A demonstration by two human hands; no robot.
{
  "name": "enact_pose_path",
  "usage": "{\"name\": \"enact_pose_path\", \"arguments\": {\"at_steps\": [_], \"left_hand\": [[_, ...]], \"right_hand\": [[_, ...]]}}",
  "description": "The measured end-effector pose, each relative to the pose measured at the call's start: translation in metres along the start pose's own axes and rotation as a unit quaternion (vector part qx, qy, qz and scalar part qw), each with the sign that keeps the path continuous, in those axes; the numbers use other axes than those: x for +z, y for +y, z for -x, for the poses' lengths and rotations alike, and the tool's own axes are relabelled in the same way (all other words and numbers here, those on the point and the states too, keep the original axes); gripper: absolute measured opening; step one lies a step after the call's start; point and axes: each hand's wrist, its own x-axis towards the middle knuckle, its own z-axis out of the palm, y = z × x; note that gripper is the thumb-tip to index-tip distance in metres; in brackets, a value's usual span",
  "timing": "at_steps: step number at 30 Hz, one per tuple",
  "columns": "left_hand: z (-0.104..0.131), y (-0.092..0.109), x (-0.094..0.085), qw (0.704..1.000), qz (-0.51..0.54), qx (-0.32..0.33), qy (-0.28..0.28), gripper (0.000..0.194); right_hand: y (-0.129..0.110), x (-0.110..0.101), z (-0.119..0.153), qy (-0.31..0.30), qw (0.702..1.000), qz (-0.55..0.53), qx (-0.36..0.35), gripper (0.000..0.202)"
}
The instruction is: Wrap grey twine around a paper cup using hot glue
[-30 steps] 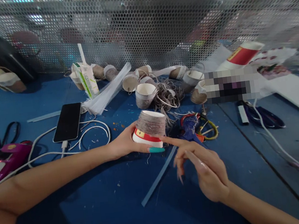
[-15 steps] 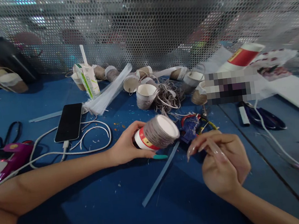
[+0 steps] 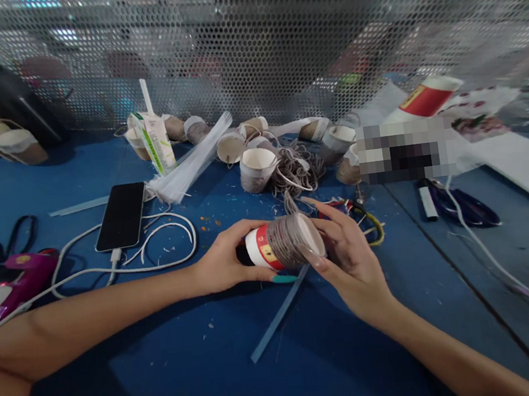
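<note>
A white and red paper cup (image 3: 283,243), partly wrapped in grey cord, lies on its side in the air above the blue table. My left hand (image 3: 226,258) grips its rim end, fingers and thumb on either side. Around the base end, my right hand (image 3: 346,252) is closed, with its thumb against the cord. A pile of loose grey cord (image 3: 297,168) lies behind the cup, beside an upright wrapped cup (image 3: 258,169). Below the held cup, a flat translucent strip (image 3: 281,315) rests on the table.
A black phone (image 3: 121,217) with a white cable and a purple tool (image 3: 27,285) are at the left. A drink carton (image 3: 157,143), clear strips (image 3: 192,162) and several cups line the back by a perforated metal screen. Dark-handled scissors (image 3: 468,206) lie at the right.
My right hand has moved left and taken hold of the cup's base end. The cup has turned more level, still in my left hand.
</note>
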Motion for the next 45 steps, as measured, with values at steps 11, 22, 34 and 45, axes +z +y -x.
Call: {"name": "enact_pose_path", "arguments": {"at_steps": [11,22,34,45], "left_hand": [[0.006,0.002,0.013,0.992,-0.097,0.039,0.071,0.089],[0.002,-0.002,0.012,0.975,0.212,-0.06,-0.007,0.064],[-0.004,0.002,0.01,0.974,0.197,-0.112,-0.021,0.078],[-0.005,0.01,0.017,0.972,0.143,-0.184,0.008,0.067]], "right_hand": [[-0.003,0.013,-0.006,0.067,0.994,-0.03,0.08,0.045],[-0.015,-0.006,-0.011,-0.071,0.993,-0.098,0.006,0.063],[-0.007,0.004,-0.018,0.049,0.991,-0.115,0.049,0.057],[-0.01,0.006,-0.018,0.018,0.999,-0.051,-0.007,0.046]]}}
